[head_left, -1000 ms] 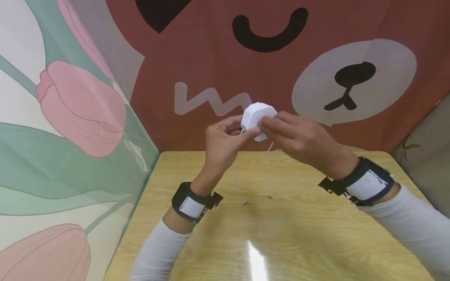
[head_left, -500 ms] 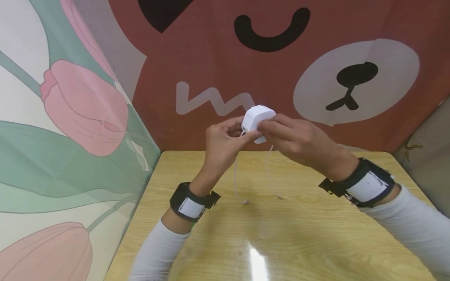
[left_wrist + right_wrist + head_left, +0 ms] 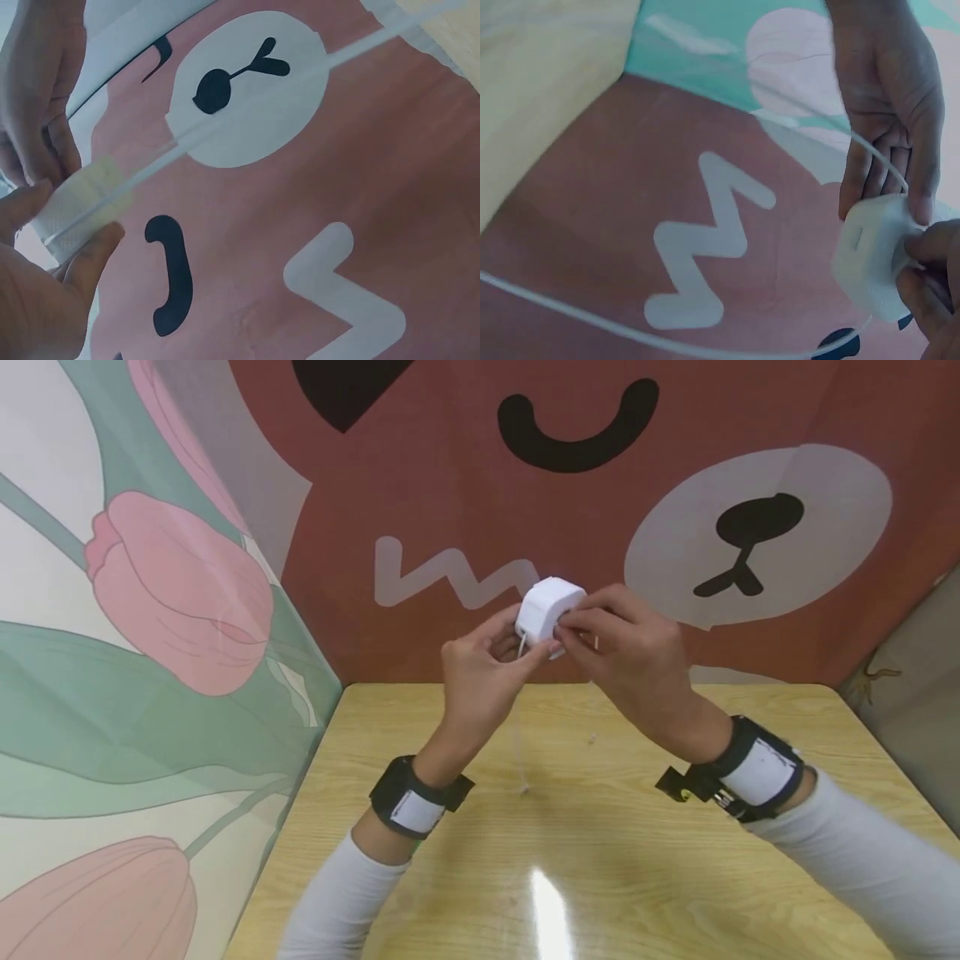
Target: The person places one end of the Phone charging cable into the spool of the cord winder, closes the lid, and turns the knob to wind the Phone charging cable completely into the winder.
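Note:
A white, many-sided cable winder (image 3: 551,602) is held up above the table's far edge. My left hand (image 3: 480,681) grips it from the left, with the thumb on the near side and the fingers behind. My right hand (image 3: 637,647) pinches the round middle part on its right face; the fingertips hide most of that part. From the left side a thin white cord (image 3: 519,727) hangs to the table, and a second length of cord (image 3: 705,349) leaves the other side in the right wrist view. In the left wrist view the winder (image 3: 79,210) sits between the left thumb and fingers.
One small cord end (image 3: 524,789) is at the wooden table (image 3: 600,860), and another cord end (image 3: 592,738) shows farther back. A bear-print cloth (image 3: 450,485) stands behind the table; a tulip-print cloth (image 3: 180,593) borders the left.
The right hand has turned at the winder and its wrist has shifted left. The right-hand cord end has moved farther back. The left hand keeps its grip almost in place.

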Demonstrator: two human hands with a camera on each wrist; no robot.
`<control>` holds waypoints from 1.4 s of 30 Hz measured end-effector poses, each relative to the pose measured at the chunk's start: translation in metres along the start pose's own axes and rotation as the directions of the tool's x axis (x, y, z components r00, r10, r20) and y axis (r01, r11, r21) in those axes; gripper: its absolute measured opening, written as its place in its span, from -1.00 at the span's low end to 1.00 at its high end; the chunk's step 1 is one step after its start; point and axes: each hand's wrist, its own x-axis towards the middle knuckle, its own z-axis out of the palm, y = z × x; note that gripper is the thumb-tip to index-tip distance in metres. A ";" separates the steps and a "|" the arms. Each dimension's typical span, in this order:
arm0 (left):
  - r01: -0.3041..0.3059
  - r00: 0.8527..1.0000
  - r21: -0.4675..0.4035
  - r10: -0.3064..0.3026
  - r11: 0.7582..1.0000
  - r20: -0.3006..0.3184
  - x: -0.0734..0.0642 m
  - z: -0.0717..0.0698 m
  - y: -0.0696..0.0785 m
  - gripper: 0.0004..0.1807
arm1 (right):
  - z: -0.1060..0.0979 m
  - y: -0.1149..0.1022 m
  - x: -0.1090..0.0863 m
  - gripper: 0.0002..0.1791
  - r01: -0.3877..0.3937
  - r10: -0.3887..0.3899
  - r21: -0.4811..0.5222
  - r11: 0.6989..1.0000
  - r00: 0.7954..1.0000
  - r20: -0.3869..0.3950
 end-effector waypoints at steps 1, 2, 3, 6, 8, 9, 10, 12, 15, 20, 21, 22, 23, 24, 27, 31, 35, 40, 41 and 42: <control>-0.025 1.000 0.013 0.025 1.000 -0.010 -0.001 0.001 0.000 -0.54 | 0.001 -0.001 -0.001 -0.86 -0.049 0.049 0.031 0.998 0.999 -0.019; -0.054 0.998 0.028 0.055 0.998 -0.022 -0.001 0.003 -0.001 -0.54 | 0.003 -0.001 -0.001 -0.87 -0.101 0.103 0.065 0.993 0.994 -0.033; -0.088 0.995 0.042 0.089 0.995 -0.034 -0.002 0.004 -0.002 -0.54 | 0.003 -0.002 -0.001 -0.88 -0.163 0.167 0.098 0.982 0.985 -0.042; -0.183 0.980 0.109 0.191 0.977 -0.064 -0.002 0.007 -0.003 -0.55 | 0.004 -0.007 0.001 -0.88 -0.443 0.459 0.267 0.855 0.888 0.005; -0.236 0.965 0.168 0.251 0.957 -0.077 -0.003 0.009 -0.004 -0.55 | 0.002 -0.009 0.006 -0.84 -0.652 0.669 0.456 0.606 0.728 0.152; -0.257 0.958 0.195 0.277 0.947 -0.080 -0.003 0.010 -0.004 -0.54 | 0.001 -0.010 0.009 -0.83 -0.726 0.741 0.550 0.413 0.619 0.261; -0.274 0.950 0.228 0.300 0.934 -0.084 -0.003 0.010 -0.005 -0.53 | -0.001 -0.011 0.012 -0.83 -0.758 0.778 0.627 0.182 0.501 0.379; -0.298 0.938 0.278 0.334 0.913 -0.090 -0.004 0.010 -0.006 -0.52 | -0.004 -0.012 0.018 -0.83 -0.690 0.755 0.673 -0.266 0.285 0.591; -0.315 0.931 0.303 0.355 0.900 -0.088 -0.005 0.008 -0.007 -0.51 | -0.006 -0.011 0.023 -0.83 -0.534 0.643 0.599 -0.596 0.129 0.755; -0.302 0.937 0.313 0.341 0.901 -0.077 -0.004 0.007 -0.009 -0.54 | -0.003 -0.012 0.017 -0.90 -0.657 0.726 0.646 -0.388 0.214 0.654; -0.294 0.940 0.304 0.332 0.906 -0.079 -0.003 0.007 -0.010 -0.54 | -0.001 -0.012 0.014 -0.91 -0.696 0.758 0.659 -0.286 0.256 0.600; -0.286 0.943 0.291 0.322 0.913 -0.083 -0.003 0.007 -0.010 -0.55 | 0.000 -0.013 0.012 -0.89 -0.731 0.786 0.662 -0.168 0.305 0.538; -0.278 0.947 0.272 0.311 0.921 -0.087 -0.003 0.007 -0.010 -0.55 | 0.002 -0.013 0.009 -0.86 -0.756 0.803 0.653 -0.042 0.363 0.472; -0.270 0.949 0.255 0.301 0.929 -0.091 -0.003 0.007 -0.011 -0.56 | 0.003 -0.012 0.006 -0.83 -0.770 0.806 0.630 0.099 0.433 0.403; -0.252 0.956 0.207 0.276 0.945 -0.097 -0.003 0.007 -0.011 -0.56 | 0.006 -0.009 -0.001 -0.78 -0.684 0.707 0.493 0.537 0.684 0.180; -0.238 0.961 0.194 0.259 0.952 -0.092 -0.003 0.003 -0.010 -0.56 | 0.009 0.001 -0.008 -0.83 -0.273 0.284 0.228 0.935 0.959 -0.017; -0.233 0.965 0.204 0.251 0.951 -0.070 -0.004 -0.001 -0.008 -0.55 | 0.007 0.011 -0.011 -0.75 0.134 -0.133 0.043 0.990 0.991 -0.005; -0.208 0.977 0.162 0.212 0.965 -0.010 -0.004 -0.005 -0.008 -0.54 | -0.001 0.022 -0.011 -0.70 0.471 -0.459 -0.090 0.878 0.880 0.124; -0.202 0.979 0.149 0.203 0.968 0.004 -0.004 -0.006 -0.008 -0.54 | -0.002 0.024 -0.011 -0.73 0.525 -0.509 -0.126 0.842 0.849 0.142; -0.195 0.981 0.134 0.194 0.972 0.019 -0.004 -0.007 -0.008 -0.54 | -0.004 0.025 -0.010 -0.76 0.575 -0.555 -0.165 0.801 0.818 0.152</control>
